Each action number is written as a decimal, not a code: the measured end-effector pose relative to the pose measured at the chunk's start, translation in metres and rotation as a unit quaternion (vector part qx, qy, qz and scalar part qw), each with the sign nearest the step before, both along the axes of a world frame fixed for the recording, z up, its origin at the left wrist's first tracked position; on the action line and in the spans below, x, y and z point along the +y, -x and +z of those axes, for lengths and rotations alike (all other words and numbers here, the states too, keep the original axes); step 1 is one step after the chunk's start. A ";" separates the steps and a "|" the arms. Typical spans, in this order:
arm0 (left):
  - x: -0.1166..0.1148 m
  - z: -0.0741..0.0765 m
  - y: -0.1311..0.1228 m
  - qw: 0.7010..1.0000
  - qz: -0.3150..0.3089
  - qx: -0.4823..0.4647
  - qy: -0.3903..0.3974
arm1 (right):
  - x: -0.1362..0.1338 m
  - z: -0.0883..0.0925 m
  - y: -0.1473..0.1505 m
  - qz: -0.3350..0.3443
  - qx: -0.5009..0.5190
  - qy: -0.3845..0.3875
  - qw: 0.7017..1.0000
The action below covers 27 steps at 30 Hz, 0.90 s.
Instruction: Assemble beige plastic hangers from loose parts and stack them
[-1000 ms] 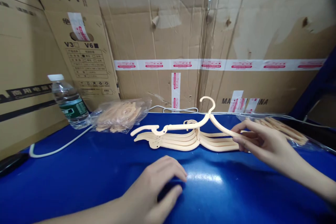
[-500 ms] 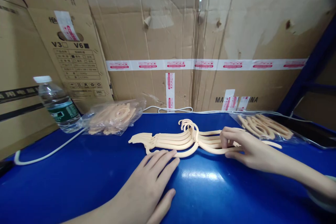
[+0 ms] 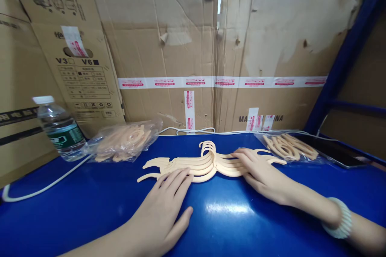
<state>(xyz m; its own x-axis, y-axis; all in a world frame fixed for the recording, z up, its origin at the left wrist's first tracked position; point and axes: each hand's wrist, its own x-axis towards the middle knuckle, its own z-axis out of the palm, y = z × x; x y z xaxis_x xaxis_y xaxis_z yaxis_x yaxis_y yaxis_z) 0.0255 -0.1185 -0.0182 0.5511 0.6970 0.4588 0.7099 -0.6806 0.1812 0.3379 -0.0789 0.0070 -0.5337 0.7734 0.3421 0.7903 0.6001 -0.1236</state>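
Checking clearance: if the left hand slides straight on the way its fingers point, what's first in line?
The left hand points up-right; its fingertips already meet the stack of hangers, so that comes first.

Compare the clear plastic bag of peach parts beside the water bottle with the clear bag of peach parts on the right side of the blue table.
The left clear plastic bag looks fuller and heaped, with curled, ring-like pieces; the right clear bag lies flatter, holding long thin pieces. The left bag sits beside the water bottle; the right one sits near a dark flat device. Both hold peach plastic parts and rest on the blue table, untouched by either hand.
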 end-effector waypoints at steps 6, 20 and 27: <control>0.037 0.005 -0.008 0.996 0.022 0.071 0.052 | 0.005 -0.011 0.009 -0.057 -0.093 0.058 0.992; 0.113 0.014 -0.001 0.984 0.073 0.116 0.117 | 0.065 -0.011 0.033 -0.096 -0.090 0.070 0.989; 0.126 0.020 -0.008 0.976 0.084 0.154 0.129 | 0.076 -0.011 0.031 -0.112 -0.090 0.101 0.984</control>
